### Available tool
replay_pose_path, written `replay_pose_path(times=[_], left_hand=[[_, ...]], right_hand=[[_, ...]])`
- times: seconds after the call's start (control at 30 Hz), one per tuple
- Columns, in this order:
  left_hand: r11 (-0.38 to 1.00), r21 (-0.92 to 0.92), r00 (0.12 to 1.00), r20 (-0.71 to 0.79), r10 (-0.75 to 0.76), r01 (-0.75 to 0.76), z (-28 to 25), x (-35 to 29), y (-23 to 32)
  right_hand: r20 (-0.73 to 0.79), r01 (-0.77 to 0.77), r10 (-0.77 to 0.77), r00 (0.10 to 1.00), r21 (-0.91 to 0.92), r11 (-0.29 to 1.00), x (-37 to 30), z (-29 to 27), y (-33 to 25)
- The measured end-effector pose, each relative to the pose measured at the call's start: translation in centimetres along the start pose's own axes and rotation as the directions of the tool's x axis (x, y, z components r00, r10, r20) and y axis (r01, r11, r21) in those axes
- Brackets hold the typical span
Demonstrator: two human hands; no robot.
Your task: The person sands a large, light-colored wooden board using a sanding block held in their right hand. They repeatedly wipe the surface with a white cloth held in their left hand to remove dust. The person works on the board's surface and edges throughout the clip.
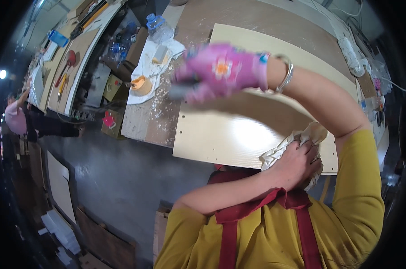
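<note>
My left hand [296, 165] is bare, its fingers curled round a crumpled cream-white cloth [317, 133] at the near right part of a pale yellow board [203, 130]. My right hand [223, 71] wears a pink-purple glove with a flower pattern. It hangs over the board's left side, apart from the cloth, and casts a shadow. Motion smears its fingers. A dark grey patch shows at the fingertips; whether it is part of the glove or a held thing, I cannot tell. Small dark holes run along the board's left edge.
Left of the board, an open tub of orange-tan paste [141, 85] and a grey block [160, 54] sit on a white cloth, with a blue-capped clear jug [159, 28] behind. White crumbs litter the workbench [151, 127]. Another person [18, 114] stands at the far left by a side bench.
</note>
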State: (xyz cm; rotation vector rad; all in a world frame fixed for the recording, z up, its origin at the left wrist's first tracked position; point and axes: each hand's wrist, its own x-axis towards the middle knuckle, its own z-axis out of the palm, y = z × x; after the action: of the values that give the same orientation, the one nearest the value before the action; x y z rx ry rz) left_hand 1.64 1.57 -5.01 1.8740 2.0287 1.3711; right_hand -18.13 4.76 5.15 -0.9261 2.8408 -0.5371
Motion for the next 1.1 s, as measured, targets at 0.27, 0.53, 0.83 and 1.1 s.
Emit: replay_pose_path(times=[0.27,0.53,0.83,1.1], left_hand=[[0.999,0.045,1.0,-0.017,0.019,-0.018,-0.7,0.2,0.2],[0.991,0.131,0.996,0.084,0.01,-0.021,0.0,0.1,0.6],[0.988,0.143,0.998,0.005,0.055,-0.055,0.2,0.2,0.6],[0.998,0.057,0.998,0.06,-0.012,0.008,-0.6,0.1,1.0]], right_hand=[[0.211,0.135,-0.127,0.969,-0.024,0.991,3.9,0.0,-1.0],[-0.043,0.127,-0.14,0.989,-0.233,0.964,5.2,3.5,0.6],[-0.062,0.264,-0.267,0.962,-0.057,0.963,2.3,5.5,-3.3],[0.002,0.387,-0.388,0.921,0.065,0.92,0.4,7.5,-6.6]])
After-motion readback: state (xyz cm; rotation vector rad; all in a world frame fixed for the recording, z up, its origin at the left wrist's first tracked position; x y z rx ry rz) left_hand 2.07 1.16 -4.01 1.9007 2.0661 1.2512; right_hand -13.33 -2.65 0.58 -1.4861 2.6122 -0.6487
